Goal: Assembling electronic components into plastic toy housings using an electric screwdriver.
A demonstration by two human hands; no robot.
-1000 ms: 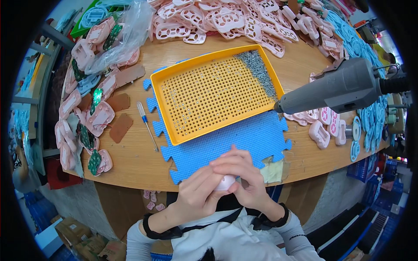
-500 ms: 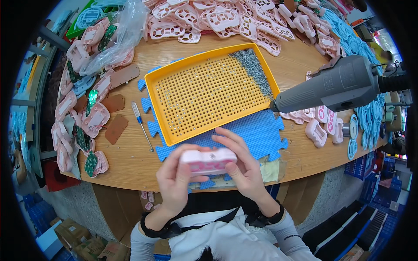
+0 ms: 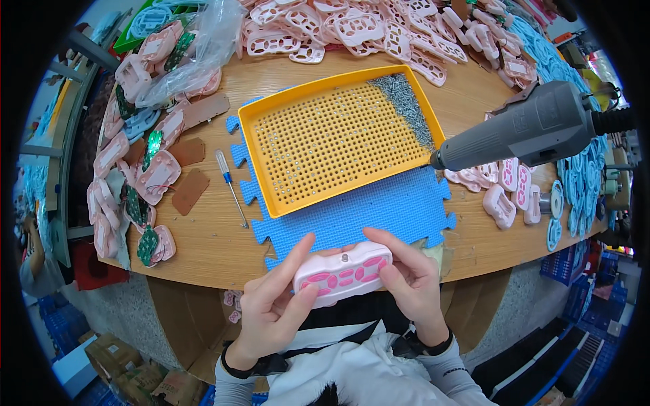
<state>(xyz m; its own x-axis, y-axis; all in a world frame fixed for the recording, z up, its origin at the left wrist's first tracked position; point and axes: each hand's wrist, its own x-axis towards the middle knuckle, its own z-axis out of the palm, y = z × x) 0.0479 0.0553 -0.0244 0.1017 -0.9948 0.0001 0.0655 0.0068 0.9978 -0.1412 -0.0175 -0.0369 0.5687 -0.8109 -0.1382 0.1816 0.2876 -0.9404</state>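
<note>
Between my two hands is a pale pink plastic controller (image 3: 347,259) with bright pink buttons on its face. A small metallic spot shows at its top edge. My left hand (image 3: 274,304) grips the left end, thumb on the button face and index finger stretched past the back. At the right end my right hand (image 3: 416,287) presses its thumb beside the buttons, the index finger reaching over the far edge. The controller is held over the near edge of the table, in front of a blue foam mat (image 3: 359,216). Its underside is hidden.
A yellow perforated tray (image 3: 273,209) with screws (image 3: 404,108) rests on the mat. A grey electric screwdriver (image 3: 514,132) juts in from the right. A hand screwdriver (image 3: 231,187) lies left. Pink shells (image 3: 359,27) pile up behind; circuit boards (image 3: 147,245) lie among housings at left.
The controller has turned so its button face shows more clearly. Both hands sit slightly lower and farther right in the picture, still holding it. The whole view has shifted a little.
</note>
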